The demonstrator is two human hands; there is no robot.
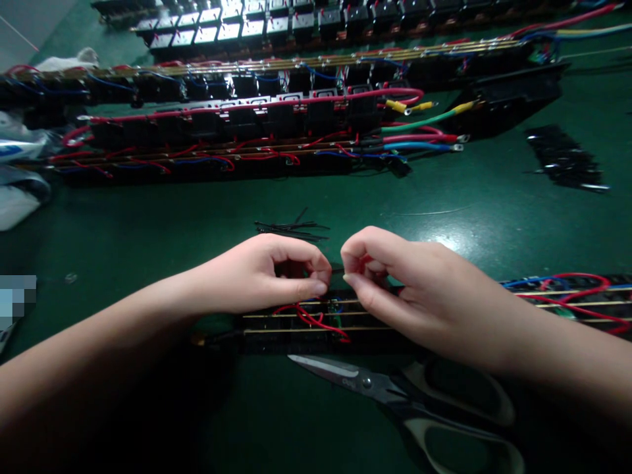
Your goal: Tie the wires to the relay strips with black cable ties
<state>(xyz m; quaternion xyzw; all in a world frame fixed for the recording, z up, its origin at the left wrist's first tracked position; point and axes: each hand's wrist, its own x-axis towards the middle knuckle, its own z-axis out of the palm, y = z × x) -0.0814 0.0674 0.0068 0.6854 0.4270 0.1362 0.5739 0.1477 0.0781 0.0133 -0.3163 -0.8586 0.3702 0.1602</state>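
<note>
Two hands pinching thin wire, left hand [269, 273], right hand [409, 289]

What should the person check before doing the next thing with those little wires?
1. Left hand pinched shut over the wiring strip: ok.
2. Right hand pinched shut close beside it: ok.
3. What the fingertips hold: cannot tell, it is hidden.
4. Red wires loop loose under the hands: not ok.
5. Scissors lie closed on the green table, near the person: ok.
6. Spare black ties just behind the hands: ok.
</note>
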